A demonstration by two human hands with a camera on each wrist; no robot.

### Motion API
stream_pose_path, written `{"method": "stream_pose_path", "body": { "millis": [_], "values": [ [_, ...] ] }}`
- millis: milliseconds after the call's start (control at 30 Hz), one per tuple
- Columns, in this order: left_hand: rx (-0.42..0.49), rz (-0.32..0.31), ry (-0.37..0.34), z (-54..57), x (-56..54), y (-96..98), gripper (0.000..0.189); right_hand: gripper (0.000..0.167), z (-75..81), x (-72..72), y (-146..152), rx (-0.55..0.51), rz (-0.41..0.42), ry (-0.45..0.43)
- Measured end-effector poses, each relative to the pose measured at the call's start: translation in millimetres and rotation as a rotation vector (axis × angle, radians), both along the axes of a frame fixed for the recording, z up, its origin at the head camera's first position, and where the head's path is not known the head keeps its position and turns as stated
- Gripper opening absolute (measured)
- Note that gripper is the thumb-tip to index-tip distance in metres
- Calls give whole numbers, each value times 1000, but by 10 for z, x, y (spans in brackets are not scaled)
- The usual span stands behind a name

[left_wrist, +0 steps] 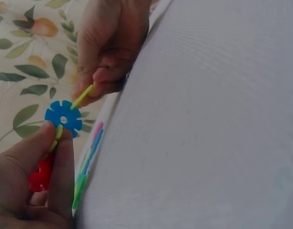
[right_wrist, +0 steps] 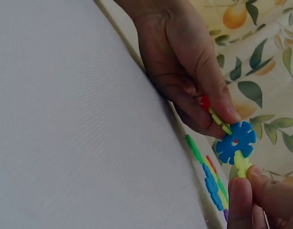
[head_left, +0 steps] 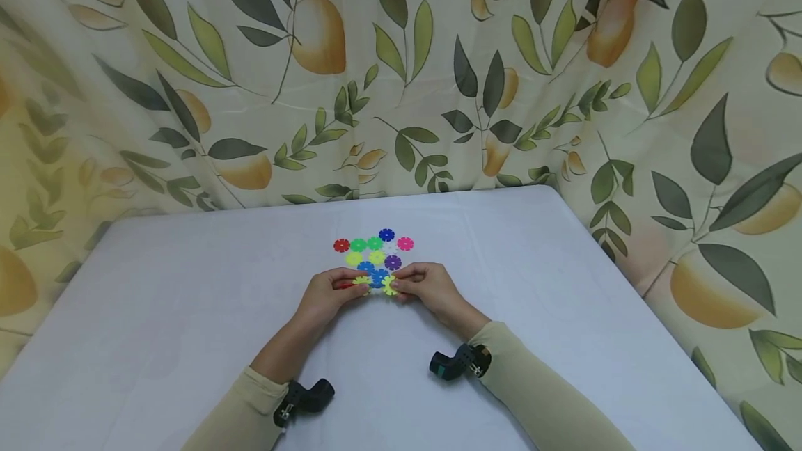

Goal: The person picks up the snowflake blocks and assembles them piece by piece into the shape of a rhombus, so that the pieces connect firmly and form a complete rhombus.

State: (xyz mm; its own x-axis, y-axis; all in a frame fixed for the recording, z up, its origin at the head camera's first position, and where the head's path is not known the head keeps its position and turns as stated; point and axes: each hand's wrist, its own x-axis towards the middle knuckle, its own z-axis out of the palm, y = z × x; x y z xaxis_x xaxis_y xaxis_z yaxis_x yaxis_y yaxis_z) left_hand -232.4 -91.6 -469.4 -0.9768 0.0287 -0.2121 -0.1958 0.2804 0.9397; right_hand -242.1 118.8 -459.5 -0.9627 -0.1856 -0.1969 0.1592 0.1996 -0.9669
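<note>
Both hands work on a small chain of notched plastic snowflake discs above the table. With thumb and fingers, my left hand (head_left: 327,296) pinches a yellow disc (left_wrist: 57,138); a red disc (left_wrist: 41,175) joined to it lies partly hidden among the fingers. A blue disc (right_wrist: 236,142) forms the middle, slotted edge-on to that yellow disc. On its other side, a second yellow disc (right_wrist: 241,163) meets the blue rim at a slot, pinched by my right hand (head_left: 434,289) between thumb and fingertips.
Beyond the hands, several loose discs lie flat on the white-covered table (head_left: 188,298), among them a red disc (head_left: 341,246), a pink disc (head_left: 405,243), a dark blue disc (head_left: 386,234) and a purple disc (head_left: 392,262). A leaf-patterned curtain (head_left: 401,124) hangs behind.
</note>
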Motion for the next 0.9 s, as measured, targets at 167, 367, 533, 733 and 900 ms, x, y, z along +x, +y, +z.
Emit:
{"method": "stream_pose_path", "body": {
  "millis": [167,367,533,733,900],
  "values": [
    [-11,10,-1,8,7,-28,26,18,-10,-6,-48,-5,-1,1],
    [-47,-2,15,3,5,-14,25,16,-3,24,-65,10,-11,10],
    [-24,-17,18,3,-5,18,26,16,14,26,-41,-20,-29,-5],
    [-22,-6,35,-8,-1,12,25,17,17,20,-40,-29,-8,-7],
    [-46,-13,42,-14,18,16,25,18,6,13,-30,-18,-10,16]
  ]
}}
